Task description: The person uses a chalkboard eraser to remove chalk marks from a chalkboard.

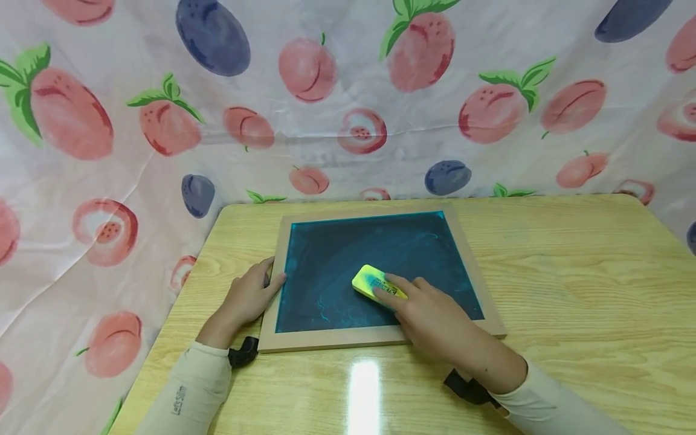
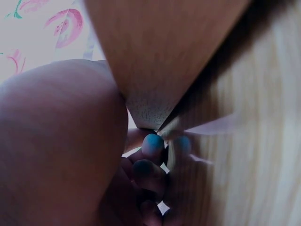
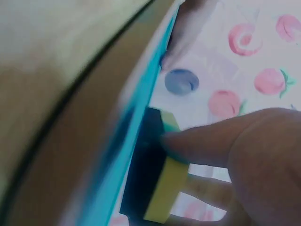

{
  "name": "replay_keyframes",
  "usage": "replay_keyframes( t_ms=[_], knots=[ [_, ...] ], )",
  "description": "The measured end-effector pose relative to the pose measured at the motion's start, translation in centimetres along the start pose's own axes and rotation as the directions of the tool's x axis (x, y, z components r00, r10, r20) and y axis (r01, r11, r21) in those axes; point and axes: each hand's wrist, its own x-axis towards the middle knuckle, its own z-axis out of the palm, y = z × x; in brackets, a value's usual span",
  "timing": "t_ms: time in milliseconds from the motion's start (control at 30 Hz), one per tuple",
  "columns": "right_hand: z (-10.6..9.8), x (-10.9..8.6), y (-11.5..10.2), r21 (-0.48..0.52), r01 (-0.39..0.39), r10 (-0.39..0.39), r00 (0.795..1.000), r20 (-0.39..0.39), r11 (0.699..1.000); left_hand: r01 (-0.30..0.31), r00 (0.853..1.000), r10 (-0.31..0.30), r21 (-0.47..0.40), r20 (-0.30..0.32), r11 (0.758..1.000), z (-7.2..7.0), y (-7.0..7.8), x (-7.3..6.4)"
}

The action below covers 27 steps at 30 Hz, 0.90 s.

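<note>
A small chalkboard (image 1: 348,260) in a light wooden frame lies flat on the table, its dark surface smeared with blue chalk. My right hand (image 1: 437,311) grips a yellow chalkboard eraser (image 1: 365,279) from its right end. In the right wrist view the dark felt of the eraser (image 3: 143,160) sits against the board, and the thumb (image 3: 197,143) presses its side. With my left hand (image 1: 247,296) I hold the frame's left edge, thumb over the top. The left wrist view shows fingertips (image 2: 153,145) dusted blue beside the frame's edge (image 2: 155,106).
A light wood-grain table (image 1: 571,290) extends on both sides of the board. Behind and to the left hangs a fruit-print cloth (image 1: 244,169). Black straps (image 1: 244,352) sit at both wrists. Glare (image 1: 363,393) shines on the table near the front.
</note>
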Motion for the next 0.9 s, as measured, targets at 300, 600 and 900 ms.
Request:
replay_keyframes(
  t_ms=[300,600,900],
  knots=[
    [-1.4,-1.8,4.4,0.038,-0.169,0.171,0.984,-0.051,0.985,0.017,1.0,-0.017,0.004,0.013,1.0,0.4,-0.1,-0.1],
    [-2.8,-3.7,8.5,0.039,-0.3,0.301,0.953,-0.033,0.953,0.022,1.0,-0.022,-0.008,0.013,1.0,0.1,-0.2,-0.5],
    [-2.2,-5.2,12.5,0.022,-0.38,0.38,0.925,-0.02,0.925,0.009,1.0,-0.009,-0.01,0.014,1.0,0.1,0.1,-0.5]
  ],
)
